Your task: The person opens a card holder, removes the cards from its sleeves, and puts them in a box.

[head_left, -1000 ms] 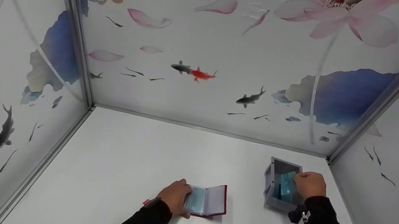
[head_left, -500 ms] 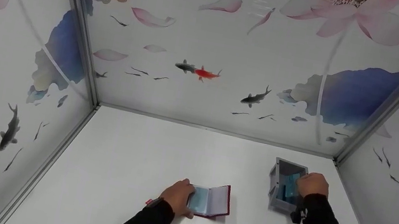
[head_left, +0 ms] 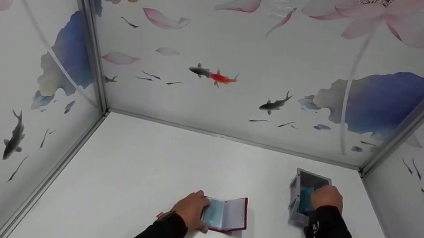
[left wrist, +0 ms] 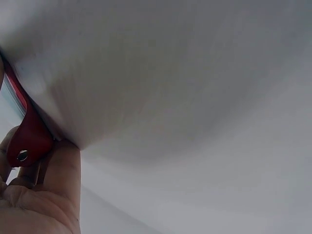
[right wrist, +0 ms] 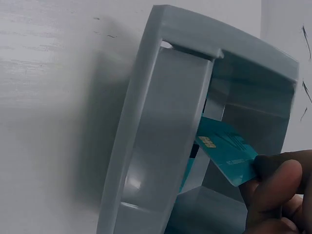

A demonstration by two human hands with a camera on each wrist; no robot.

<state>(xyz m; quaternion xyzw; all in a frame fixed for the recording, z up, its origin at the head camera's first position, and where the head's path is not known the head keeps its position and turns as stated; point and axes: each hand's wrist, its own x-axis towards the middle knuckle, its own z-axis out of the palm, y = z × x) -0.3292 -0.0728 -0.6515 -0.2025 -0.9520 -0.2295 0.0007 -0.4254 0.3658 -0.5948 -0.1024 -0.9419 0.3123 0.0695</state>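
My left hand (head_left: 189, 210) holds the left side of an open red card holder (head_left: 235, 214) on the white table, its clear sleeves facing up. In the left wrist view a red strap (left wrist: 32, 141) with a metal snap lies between the fingers (left wrist: 63, 168). Over the grey plastic bin (head_left: 293, 196) at the right, my right hand (head_left: 327, 198) pinches a teal chip card (right wrist: 229, 151) between thumb and fingers. That card slants inside the bin opening, gold chip facing the right wrist camera. More teal (right wrist: 187, 173) shows lower in the bin, partly hidden by its wall.
White panels printed with lotus flowers and fish enclose the table on the left, back and right. Grey metal strips (head_left: 234, 139) run along the back edge and corners. The bin stands near the right panel (head_left: 409, 215).
My right hand has moved a little left over the bin with the card. The head view has shifted slightly. My left hand keeps its hold on the card holder.
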